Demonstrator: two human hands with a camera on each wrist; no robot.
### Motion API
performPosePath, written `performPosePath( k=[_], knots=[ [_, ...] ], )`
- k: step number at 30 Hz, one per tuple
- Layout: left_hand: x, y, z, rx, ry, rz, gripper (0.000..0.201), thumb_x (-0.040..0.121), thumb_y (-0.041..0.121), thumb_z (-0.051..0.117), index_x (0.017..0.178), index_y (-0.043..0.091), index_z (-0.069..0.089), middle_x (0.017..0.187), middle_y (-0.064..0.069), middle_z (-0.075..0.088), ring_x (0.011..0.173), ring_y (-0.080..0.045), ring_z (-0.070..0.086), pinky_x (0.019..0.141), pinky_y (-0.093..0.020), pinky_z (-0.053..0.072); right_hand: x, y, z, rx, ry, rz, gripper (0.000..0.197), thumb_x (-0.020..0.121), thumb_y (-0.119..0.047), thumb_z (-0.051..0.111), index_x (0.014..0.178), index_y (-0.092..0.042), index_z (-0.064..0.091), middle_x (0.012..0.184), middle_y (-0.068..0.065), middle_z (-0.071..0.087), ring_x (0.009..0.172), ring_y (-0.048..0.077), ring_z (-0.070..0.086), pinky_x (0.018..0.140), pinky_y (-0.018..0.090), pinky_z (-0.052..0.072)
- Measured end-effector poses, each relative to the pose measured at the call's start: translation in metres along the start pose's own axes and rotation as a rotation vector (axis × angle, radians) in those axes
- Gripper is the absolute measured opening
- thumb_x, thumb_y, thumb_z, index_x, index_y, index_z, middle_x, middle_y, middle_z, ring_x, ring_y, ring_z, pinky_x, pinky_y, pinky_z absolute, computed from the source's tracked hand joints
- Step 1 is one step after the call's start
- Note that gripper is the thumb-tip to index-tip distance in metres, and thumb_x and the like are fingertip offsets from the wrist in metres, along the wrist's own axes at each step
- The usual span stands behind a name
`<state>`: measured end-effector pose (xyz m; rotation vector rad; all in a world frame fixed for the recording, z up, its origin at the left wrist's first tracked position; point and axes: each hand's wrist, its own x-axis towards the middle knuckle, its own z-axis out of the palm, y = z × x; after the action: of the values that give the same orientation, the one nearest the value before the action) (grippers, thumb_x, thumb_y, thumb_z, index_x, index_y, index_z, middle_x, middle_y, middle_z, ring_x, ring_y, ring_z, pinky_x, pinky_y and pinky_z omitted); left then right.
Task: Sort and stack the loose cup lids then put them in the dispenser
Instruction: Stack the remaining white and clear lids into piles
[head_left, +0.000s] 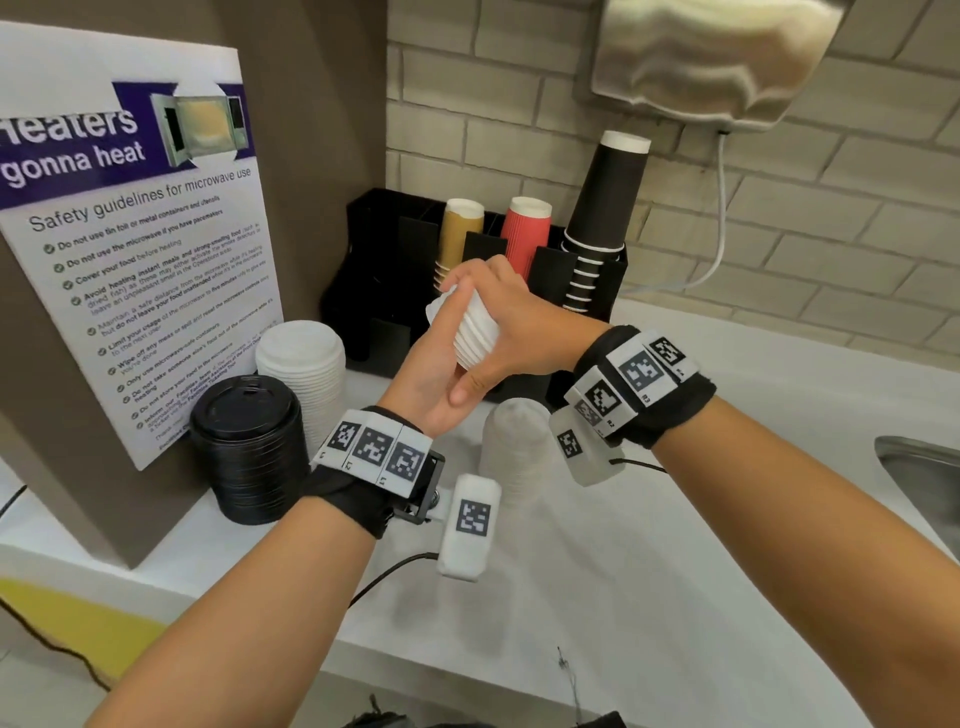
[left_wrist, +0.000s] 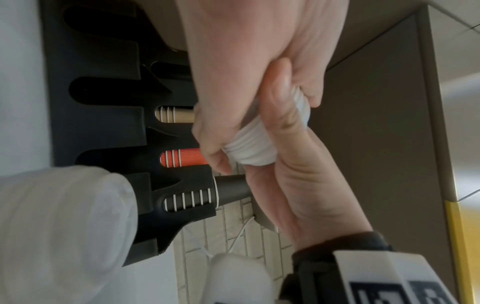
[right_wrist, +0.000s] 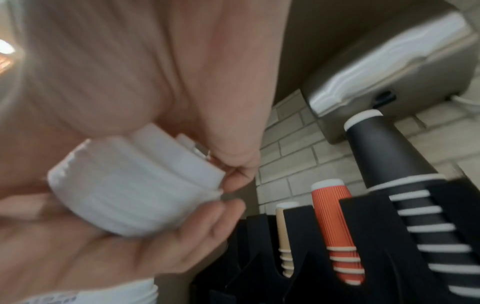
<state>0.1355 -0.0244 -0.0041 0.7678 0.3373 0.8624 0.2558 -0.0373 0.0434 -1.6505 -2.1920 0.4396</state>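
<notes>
Poster (head_left: 130, 249): leaning on the left wall.
Black lids (head_left: 249, 447): 1 stack on the counter (head_left: 675, 519).
White lids (head_left: 304, 374): 1 stack behind it.
Left hand (head_left: 431, 374): fingers curled under the held lids (head_left: 475, 338).
Right hand (head_left: 511, 322): curled over the same stack, above the counter before the dispenser (head_left: 374, 249).
Cups (head_left: 602, 218): 3 stacks in the dispenser.

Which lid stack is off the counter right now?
The small white lid stack, held tilted between both hands in front of the dispenser. The black stack and taller white stack stand on the counter.
</notes>
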Motion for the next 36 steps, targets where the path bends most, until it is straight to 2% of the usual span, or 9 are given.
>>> performPosePath(
  k=[3,5,7,11,20,23,25,31,36],
  knots=[
    [0.003,-0.008,0.003,0.023,0.012,0.005,0.018,0.103,0.030,0.036,0.098,0.025,0.052,0.090,0.007,0.058,0.074,-0.005,0.060,0.066,-0.018,0.052,-0.003,0.003,0.003,0.033,0.013,-0.027,0.097,0.054,-0.037,0.091,0.130,-0.028,0.032,0.122,0.004,0.031,0.116,0.022,0.035,0.100,0.039,0.044],
    [0.000,-0.009,0.002,0.044,0.002,0.012,0.010,0.100,0.025,0.043,0.106,0.022,0.050,0.097,0.002,0.057,0.085,-0.008,0.060,0.082,-0.024,0.052,-0.003,0.006,0.003,0.037,-0.030,-0.034,0.092,0.060,-0.035,0.089,0.132,-0.030,0.032,0.122,0.002,0.031,0.115,0.020,0.035,0.098,0.038,0.046],
    [-0.002,-0.008,-0.006,0.007,-0.041,0.002,0.031,0.089,0.027,0.056,0.119,0.020,0.050,0.113,-0.006,0.056,0.105,-0.016,0.060,0.097,-0.038,0.047,-0.003,0.007,-0.003,0.021,-0.106,-0.059,0.085,0.066,-0.031,0.085,0.134,-0.033,0.033,0.123,0.001,0.034,0.114,0.018,0.038,0.094,0.034,0.049],
    [0.002,-0.003,-0.018,-0.088,-0.067,0.008,0.050,0.082,0.030,0.062,0.129,0.018,0.049,0.115,-0.007,0.061,0.101,-0.016,0.067,0.081,-0.034,0.056,0.004,0.003,-0.019,-0.001,-0.174,-0.119,0.075,0.071,-0.030,0.082,0.135,-0.033,0.041,0.131,-0.005,0.047,0.118,0.014,0.047,0.092,0.035,0.052],
    [0.026,0.027,-0.042,0.021,0.040,0.030,0.043,0.096,0.051,0.044,0.128,0.024,0.054,0.119,-0.002,0.065,0.116,-0.019,0.060,0.092,-0.039,0.053,0.063,-0.010,-0.019,-0.102,-0.145,-0.180,0.068,0.066,-0.028,0.085,0.123,-0.025,0.049,0.112,-0.010,0.058,0.100,0.006,0.054,0.080,0.018,0.048],
    [0.035,0.034,-0.062,0.095,0.149,0.000,0.057,0.095,0.058,0.039,0.138,0.023,0.050,0.125,-0.004,0.061,0.117,-0.021,0.057,0.098,-0.040,0.046,0.090,-0.005,-0.025,-0.082,-0.139,-0.115,0.067,0.066,-0.026,0.085,0.123,-0.027,0.048,0.115,-0.005,0.057,0.104,0.012,0.054,0.083,0.026,0.050],
    [0.040,0.031,-0.076,0.119,0.245,-0.023,0.053,0.096,0.051,0.044,0.137,0.018,0.050,0.122,-0.005,0.059,0.112,-0.023,0.058,0.088,-0.037,0.050,0.111,0.005,-0.030,-0.131,-0.113,-0.053,0.069,0.067,-0.027,0.085,0.125,-0.024,0.048,0.117,-0.003,0.054,0.106,0.015,0.052,0.083,0.026,0.048],
    [0.050,0.009,-0.110,0.139,0.466,-0.096,0.017,0.092,0.025,0.058,0.106,0.016,0.061,0.098,-0.001,0.057,0.083,-0.018,0.060,0.065,-0.030,0.048,0.167,0.035,-0.009,-0.374,-0.203,0.398,0.083,0.068,-0.047,0.079,0.136,-0.021,0.038,0.119,0.001,0.049,0.098,0.018,0.049,0.073,0.029,0.044],
    [0.052,-0.003,-0.118,0.138,0.475,-0.127,0.022,0.091,0.025,0.059,0.110,0.015,0.061,0.098,0.000,0.057,0.080,-0.016,0.059,0.065,-0.028,0.048,0.197,0.043,0.019,-0.477,-0.286,0.553,0.073,0.067,-0.057,0.074,0.118,-0.012,0.050,0.109,0.002,0.059,0.099,0.022,0.059,0.089,0.034,0.050]
  ],
)
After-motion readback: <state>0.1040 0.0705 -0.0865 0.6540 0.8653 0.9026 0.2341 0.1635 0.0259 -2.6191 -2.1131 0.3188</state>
